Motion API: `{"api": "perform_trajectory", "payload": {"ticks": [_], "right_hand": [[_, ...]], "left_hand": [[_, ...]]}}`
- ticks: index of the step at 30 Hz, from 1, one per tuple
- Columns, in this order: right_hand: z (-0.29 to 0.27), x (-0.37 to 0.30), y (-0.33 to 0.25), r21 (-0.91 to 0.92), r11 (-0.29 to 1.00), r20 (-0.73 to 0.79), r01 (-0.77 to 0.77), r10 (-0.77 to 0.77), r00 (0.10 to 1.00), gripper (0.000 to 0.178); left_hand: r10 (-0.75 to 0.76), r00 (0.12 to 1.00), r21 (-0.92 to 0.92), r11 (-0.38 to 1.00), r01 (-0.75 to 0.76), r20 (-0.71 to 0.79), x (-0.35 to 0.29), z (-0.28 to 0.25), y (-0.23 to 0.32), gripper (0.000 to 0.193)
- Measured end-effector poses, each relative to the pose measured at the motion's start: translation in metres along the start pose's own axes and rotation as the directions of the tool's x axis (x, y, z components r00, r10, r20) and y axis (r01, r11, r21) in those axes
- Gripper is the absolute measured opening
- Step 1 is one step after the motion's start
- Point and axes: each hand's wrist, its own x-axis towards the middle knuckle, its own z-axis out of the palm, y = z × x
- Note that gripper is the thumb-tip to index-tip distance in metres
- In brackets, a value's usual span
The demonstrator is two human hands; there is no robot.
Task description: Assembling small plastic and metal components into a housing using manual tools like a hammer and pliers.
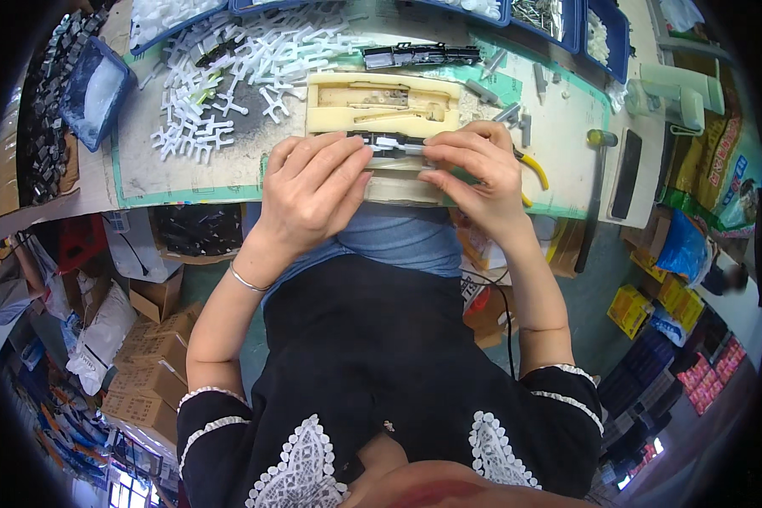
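Note:
Close to the table's front edge, a black plastic housing with white and grey parts (388,146) lies between my two hands. My left hand (311,182) has its fingers bent together at the housing's left end. From the right, my right hand (481,173) pinches a small grey piece (413,150) against the housing between thumb and fingertips. Just beyond my hands is a cream-coloured fixture block (317,106) with a carved hollow. A second black housing (423,56) lies behind that block. My fingers partly hide the housing in front of me.
White branching plastic parts (254,68) are heaped at the back left. Blue bins (582,30) line the far edge, and another blue bin (97,93) stands at left. Loose grey pieces (508,114), yellow-handled pliers (533,172) and a screwdriver (601,138) lie at right.

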Motion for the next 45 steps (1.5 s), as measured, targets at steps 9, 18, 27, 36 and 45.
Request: {"api": "perform_trajectory", "payload": {"ticks": [9, 18, 27, 36, 45], "right_hand": [[-0.009, 0.006, -0.003, -0.197, 0.980, 0.050, -0.044, 0.055, 0.997, 0.024], [-0.009, -0.002, -0.003, 0.040, 0.981, -0.149, -0.188, 0.192, 0.970, 0.032], [-0.025, 0.021, -0.003, 0.033, 0.981, -0.248, -0.190, 0.193, 0.949, 0.018], [-0.023, 0.019, -0.009, 0.068, 0.979, -0.210, -0.192, 0.202, 0.957, 0.012], [-0.031, 0.035, -0.006, 0.100, 0.961, -0.145, -0.259, 0.272, 0.951, 0.009]], "left_hand": [[-0.004, 0.998, 0.136, 0.991, 0.013, -0.067, 0.005, 0.007, 0.004, 0.031], [-0.190, 0.961, 0.022, 0.980, 0.199, -0.201, 0.018, -0.016, -0.036, 0.034], [-0.381, 0.857, 0.266, 0.836, 0.480, -0.347, 0.072, -0.099, -0.146, 0.020], [-0.781, 0.581, 0.489, 0.423, 0.763, -0.230, 0.140, -0.120, -0.308, 0.025], [-0.801, 0.503, 0.107, 0.497, 0.861, -0.325, 0.141, -0.126, -0.330, 0.029]]}}
